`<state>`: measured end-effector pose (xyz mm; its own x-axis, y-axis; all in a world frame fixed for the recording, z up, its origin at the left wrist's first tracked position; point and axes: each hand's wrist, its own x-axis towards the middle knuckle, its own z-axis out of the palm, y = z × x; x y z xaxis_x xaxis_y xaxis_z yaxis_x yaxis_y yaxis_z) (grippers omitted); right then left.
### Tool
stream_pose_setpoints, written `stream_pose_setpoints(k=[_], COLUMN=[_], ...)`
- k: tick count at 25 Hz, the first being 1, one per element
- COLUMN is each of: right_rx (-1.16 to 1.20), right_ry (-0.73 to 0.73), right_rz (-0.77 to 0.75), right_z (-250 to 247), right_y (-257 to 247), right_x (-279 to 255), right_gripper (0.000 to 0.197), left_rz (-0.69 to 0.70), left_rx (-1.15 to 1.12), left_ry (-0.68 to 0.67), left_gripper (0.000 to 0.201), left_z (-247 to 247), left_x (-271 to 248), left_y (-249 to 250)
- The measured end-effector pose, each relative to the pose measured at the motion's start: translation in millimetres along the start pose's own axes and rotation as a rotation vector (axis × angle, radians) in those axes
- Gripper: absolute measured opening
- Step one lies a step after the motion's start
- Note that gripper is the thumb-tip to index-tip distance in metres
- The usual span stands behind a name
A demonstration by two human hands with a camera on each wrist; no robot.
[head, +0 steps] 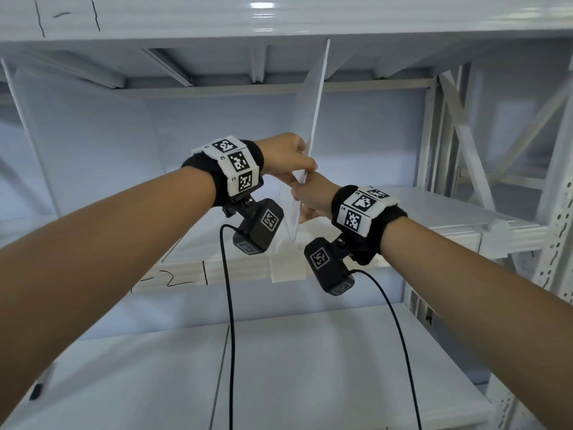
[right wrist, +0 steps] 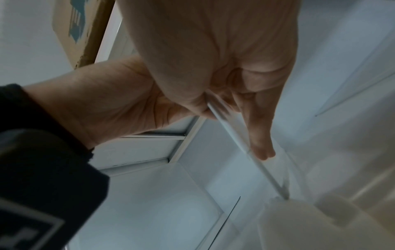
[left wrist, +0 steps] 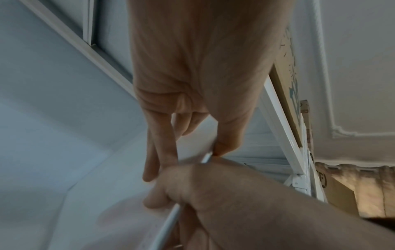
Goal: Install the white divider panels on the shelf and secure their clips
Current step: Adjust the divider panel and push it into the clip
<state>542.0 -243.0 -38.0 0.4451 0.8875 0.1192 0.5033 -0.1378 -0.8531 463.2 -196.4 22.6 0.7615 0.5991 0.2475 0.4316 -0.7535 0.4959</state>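
Observation:
A white divider panel (head: 313, 119) stands nearly upright on the middle shelf (head: 449, 212), its top reaching the beam above. Its front edge (left wrist: 171, 223) runs between both hands. My left hand (head: 294, 162) pinches that edge (right wrist: 226, 125) with the thumb on the near side and the fingers behind. Just below, my right hand (head: 310, 197) grips the same edge. A white clip (head: 286, 265) sits on the shelf's front lip under the panel's lower corner. Another divider panel (head: 77, 135) stands tilted at the left.
A second clip (head: 496, 234) is on the shelf lip at the right. The perforated upright (head: 555, 243) and diagonal braces stand at the right. The lower shelf (head: 279, 367) spreads below. Black cables (head: 229, 305) hang from the wrist cameras. A cardboard box (left wrist: 333, 191) lies beyond the frame.

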Motion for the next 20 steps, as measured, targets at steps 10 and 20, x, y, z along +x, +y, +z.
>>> stream_pose_setpoints(k=[10, 20], right_rx=[0.121, 0.067], right_ry=[0.010, 0.039], right_rz=[0.044, 0.044], right_z=[0, 9], right_y=[-5, -7], right_x=[-4, -10], right_gripper=[0.055, 0.042], left_rz=[0.010, -0.038], left_rx=[0.111, 0.124], left_ry=[0.008, 0.029], left_gripper=[0.018, 0.018], left_z=[2, 2], left_x=[2, -7], left_y=[7, 10])
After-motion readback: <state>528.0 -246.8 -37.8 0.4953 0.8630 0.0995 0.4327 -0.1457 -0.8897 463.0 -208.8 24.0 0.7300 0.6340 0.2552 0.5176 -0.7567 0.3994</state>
